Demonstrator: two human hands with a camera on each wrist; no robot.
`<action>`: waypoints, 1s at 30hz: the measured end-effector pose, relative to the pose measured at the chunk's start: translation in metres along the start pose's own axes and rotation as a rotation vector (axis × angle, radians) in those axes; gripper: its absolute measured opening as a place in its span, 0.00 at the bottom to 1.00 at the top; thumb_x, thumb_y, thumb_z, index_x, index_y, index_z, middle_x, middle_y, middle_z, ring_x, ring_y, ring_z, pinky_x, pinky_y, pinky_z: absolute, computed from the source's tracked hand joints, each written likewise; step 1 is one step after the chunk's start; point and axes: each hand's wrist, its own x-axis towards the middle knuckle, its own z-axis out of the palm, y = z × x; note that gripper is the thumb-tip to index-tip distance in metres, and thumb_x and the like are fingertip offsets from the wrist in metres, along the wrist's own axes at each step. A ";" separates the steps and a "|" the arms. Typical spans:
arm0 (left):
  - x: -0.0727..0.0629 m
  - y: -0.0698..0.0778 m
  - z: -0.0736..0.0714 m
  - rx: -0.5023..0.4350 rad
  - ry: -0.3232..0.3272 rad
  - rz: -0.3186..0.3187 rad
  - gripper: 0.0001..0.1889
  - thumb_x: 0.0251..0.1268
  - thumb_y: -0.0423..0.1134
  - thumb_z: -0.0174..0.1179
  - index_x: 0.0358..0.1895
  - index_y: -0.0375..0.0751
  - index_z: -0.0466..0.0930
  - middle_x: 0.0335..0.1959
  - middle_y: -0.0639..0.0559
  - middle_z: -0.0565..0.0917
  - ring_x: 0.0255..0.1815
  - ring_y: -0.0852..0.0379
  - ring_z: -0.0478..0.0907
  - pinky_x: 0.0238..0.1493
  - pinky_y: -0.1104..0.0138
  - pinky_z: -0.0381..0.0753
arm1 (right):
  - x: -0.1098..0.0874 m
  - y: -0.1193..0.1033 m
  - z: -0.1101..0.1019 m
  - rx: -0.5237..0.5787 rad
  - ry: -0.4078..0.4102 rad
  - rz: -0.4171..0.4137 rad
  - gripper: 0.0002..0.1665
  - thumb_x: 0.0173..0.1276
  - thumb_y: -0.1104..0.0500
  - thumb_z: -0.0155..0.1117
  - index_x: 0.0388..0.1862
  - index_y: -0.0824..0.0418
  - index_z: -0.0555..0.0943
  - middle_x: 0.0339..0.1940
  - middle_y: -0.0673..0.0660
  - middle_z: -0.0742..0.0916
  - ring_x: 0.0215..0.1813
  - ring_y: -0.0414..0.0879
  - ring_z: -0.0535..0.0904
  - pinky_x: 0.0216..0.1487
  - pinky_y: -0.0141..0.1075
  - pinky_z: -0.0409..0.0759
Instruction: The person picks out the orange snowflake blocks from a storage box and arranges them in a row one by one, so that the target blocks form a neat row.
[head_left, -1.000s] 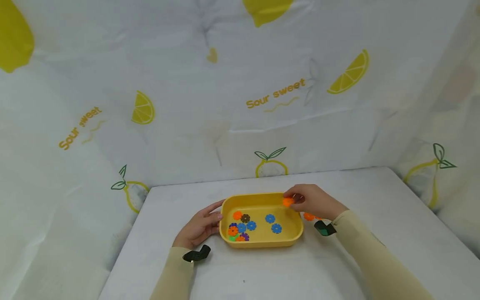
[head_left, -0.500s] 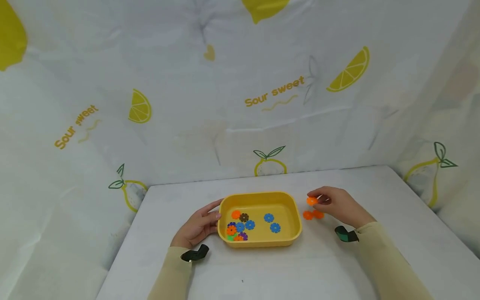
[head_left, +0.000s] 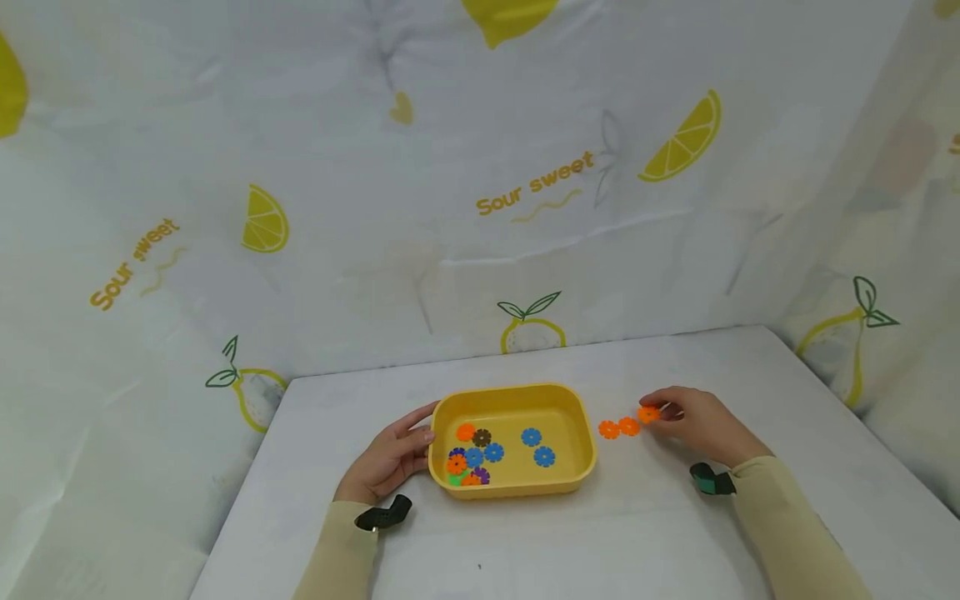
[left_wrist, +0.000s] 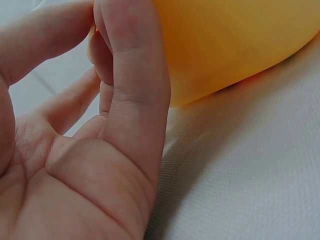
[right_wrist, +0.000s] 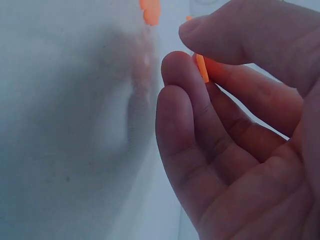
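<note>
My left hand [head_left: 386, 458] grips the left end of a yellow plastic tray [head_left: 516, 492], thumb at the rim; the left wrist view shows its fingers against the yellow wall [left_wrist: 235, 45]. To the right of the tray, my right hand [head_left: 701, 425] pinches an orange notched snowflake disc [head_left: 648, 414] between thumb and fingers. In the right wrist view only a thin strip of that orange disc [right_wrist: 201, 67] shows. Two more orange discs, one [head_left: 609, 429] nearer the tray and one [head_left: 628, 427] nearer the hand, lie side by side on the white table.
Inside the tray, blue discs [head_left: 531, 437], a brown disc [head_left: 482, 437], orange discs [head_left: 457, 464], purple discs [head_left: 482, 476] and a green disc [head_left: 454, 480] lie mostly at the left. A lemon-printed white cloth [head_left: 420, 283] hangs behind the white table [head_left: 570, 550].
My right hand has carried the orange disc from over the tray's right end out to the right, then lowered it beside the two orange discs. The left hand stays on the tray.
</note>
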 end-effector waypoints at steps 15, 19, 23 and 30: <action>0.000 0.001 0.001 -0.026 0.013 -0.016 0.32 0.85 0.38 0.58 0.86 0.52 0.62 0.74 0.41 0.81 0.53 0.54 0.89 0.60 0.60 0.90 | 0.003 0.002 0.005 -0.041 -0.032 0.019 0.21 0.70 0.60 0.73 0.61 0.61 0.88 0.54 0.59 0.89 0.50 0.50 0.82 0.51 0.44 0.84; 0.001 0.001 0.000 -0.026 0.010 -0.018 0.32 0.85 0.38 0.58 0.86 0.52 0.62 0.72 0.42 0.82 0.51 0.55 0.89 0.59 0.61 0.90 | 0.003 0.001 0.005 -0.048 -0.033 0.029 0.21 0.70 0.61 0.73 0.60 0.61 0.88 0.53 0.58 0.89 0.50 0.51 0.81 0.50 0.43 0.83; 0.002 0.001 -0.001 -0.030 0.002 -0.012 0.32 0.86 0.37 0.57 0.86 0.51 0.62 0.71 0.44 0.83 0.51 0.56 0.89 0.58 0.62 0.91 | 0.004 0.001 0.005 -0.051 -0.033 0.028 0.20 0.70 0.61 0.73 0.60 0.62 0.88 0.51 0.58 0.88 0.49 0.50 0.80 0.49 0.42 0.83; 0.002 0.000 -0.002 -0.026 0.004 -0.010 0.32 0.85 0.38 0.58 0.86 0.51 0.62 0.71 0.43 0.83 0.51 0.55 0.89 0.58 0.61 0.91 | 0.004 0.006 0.005 -0.065 -0.034 0.023 0.20 0.70 0.60 0.74 0.60 0.60 0.88 0.50 0.56 0.88 0.49 0.50 0.80 0.49 0.41 0.82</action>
